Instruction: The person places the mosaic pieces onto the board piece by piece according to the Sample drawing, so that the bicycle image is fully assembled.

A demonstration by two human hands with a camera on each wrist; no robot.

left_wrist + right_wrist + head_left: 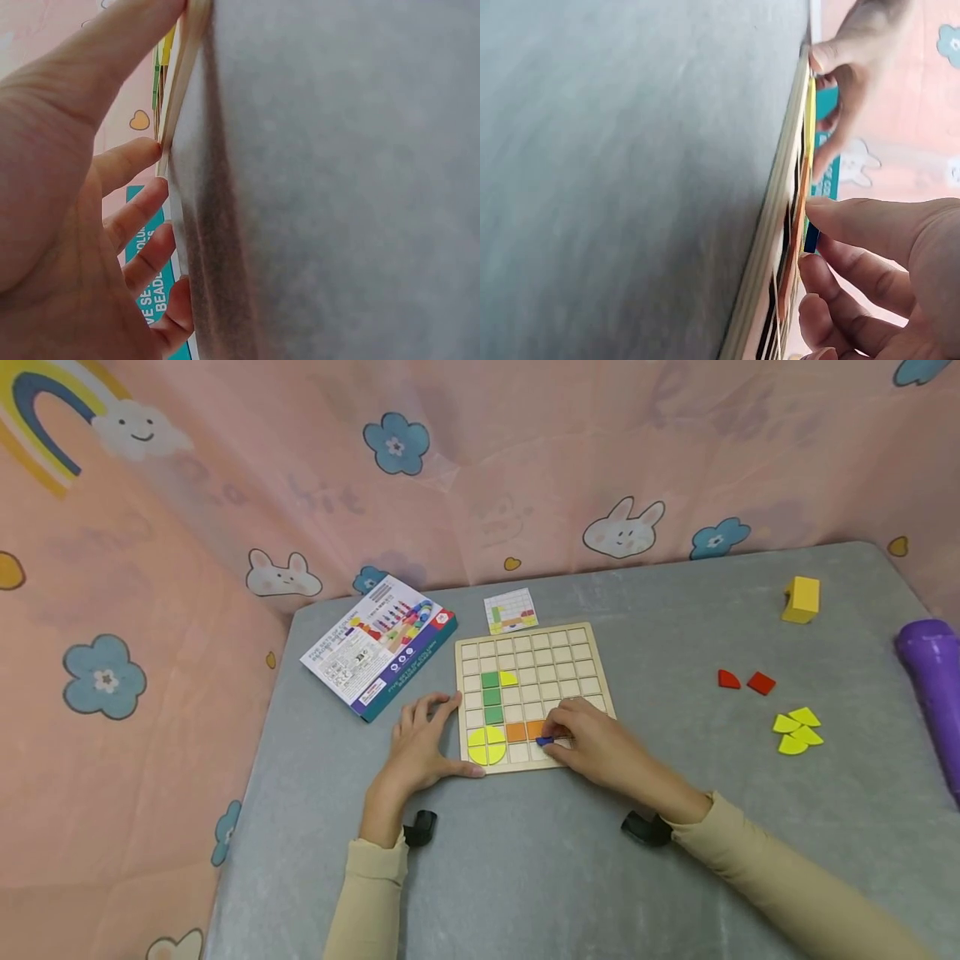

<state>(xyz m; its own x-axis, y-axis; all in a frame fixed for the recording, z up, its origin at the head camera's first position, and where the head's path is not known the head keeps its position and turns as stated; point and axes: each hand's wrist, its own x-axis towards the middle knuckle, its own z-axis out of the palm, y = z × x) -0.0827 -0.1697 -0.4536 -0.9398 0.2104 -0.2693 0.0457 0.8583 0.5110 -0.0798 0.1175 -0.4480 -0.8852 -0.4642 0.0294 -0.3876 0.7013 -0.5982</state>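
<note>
A wooden grid board (602, 681) lies flat on the grey table. Green squares (491, 697) run down one column, with a yellow quarter-circle (507, 678) beside the top one. Yellow quarter-circles (487, 746) form a full circle at the lower left, and orange squares (517, 732) sit to its right. My left hand (420, 747) touches the board's left side and lower corner, thumb and fingers spread. My right hand (600, 743) pinches a small blue piece (811, 238) between thumb and fingers at the board's lower part. The blue piece's full shape is hidden by the fingers.
A picture card (512, 611) lies behind the board, and a puzzle box (378, 646) to its left. On the right are red pieces (761, 683), loose yellow quarter-circles (797, 732), a yellow block (802, 600) and a purple cylindrical object (930, 685).
</note>
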